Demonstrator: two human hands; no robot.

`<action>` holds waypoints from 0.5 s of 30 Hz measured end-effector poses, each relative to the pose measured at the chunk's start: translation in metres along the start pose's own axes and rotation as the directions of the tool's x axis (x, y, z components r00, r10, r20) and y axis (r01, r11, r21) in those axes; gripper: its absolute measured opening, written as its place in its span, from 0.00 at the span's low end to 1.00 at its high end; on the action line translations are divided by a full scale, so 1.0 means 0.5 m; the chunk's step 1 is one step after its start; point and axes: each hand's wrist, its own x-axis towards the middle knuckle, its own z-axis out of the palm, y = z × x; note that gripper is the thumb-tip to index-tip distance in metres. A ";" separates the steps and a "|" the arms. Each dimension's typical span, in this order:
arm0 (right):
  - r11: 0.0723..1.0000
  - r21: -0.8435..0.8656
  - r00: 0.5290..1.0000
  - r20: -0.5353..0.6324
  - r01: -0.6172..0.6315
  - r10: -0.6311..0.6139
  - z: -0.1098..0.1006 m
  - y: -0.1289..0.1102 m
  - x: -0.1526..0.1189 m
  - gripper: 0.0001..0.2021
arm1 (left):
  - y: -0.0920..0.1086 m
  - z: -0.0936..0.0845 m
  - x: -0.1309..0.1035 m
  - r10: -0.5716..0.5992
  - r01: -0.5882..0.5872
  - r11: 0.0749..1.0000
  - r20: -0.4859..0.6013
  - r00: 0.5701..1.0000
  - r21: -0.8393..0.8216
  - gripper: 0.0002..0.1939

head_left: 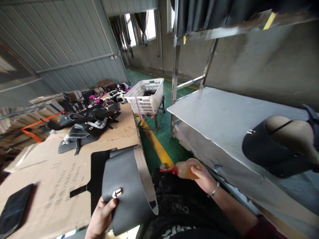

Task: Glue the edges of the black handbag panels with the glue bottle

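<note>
My left hand [101,214] grips a black leather bag body [124,186] near its metal clasp, thumb on the front and fingers behind. The piece curves round, its pale lining showing at the open right edge. Behind it a flat black flap with a strap [96,176] lies over the cardboard. In my right hand [205,179] is a squeeze bottle [188,168] of amber liquid, lying level with its red nozzle pointing left. The nozzle tip is apart from the bag body.
Several black bag parts [87,126] lie piled on the cardboard-covered table [62,172], with a dark flat piece [16,207] at its near left. A white basket [147,96] stands ahead. On the grey-white table [224,109] at right rests another black bag body [261,146], beside a metal rack [175,66].
</note>
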 end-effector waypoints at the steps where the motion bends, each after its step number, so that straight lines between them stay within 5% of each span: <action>1: 1.000 -0.020 1.000 0.014 -0.003 0.003 0.004 0.000 0.001 0.24 | -0.005 -0.006 -0.002 0.009 -0.009 1.000 0.001 1.000 -0.008 0.27; 15: 0.996 -0.067 0.992 0.114 -0.054 0.061 0.061 0.037 0.034 0.27 | -0.012 -0.023 0.006 0.019 -0.019 1.000 0.012 1.000 0.015 0.28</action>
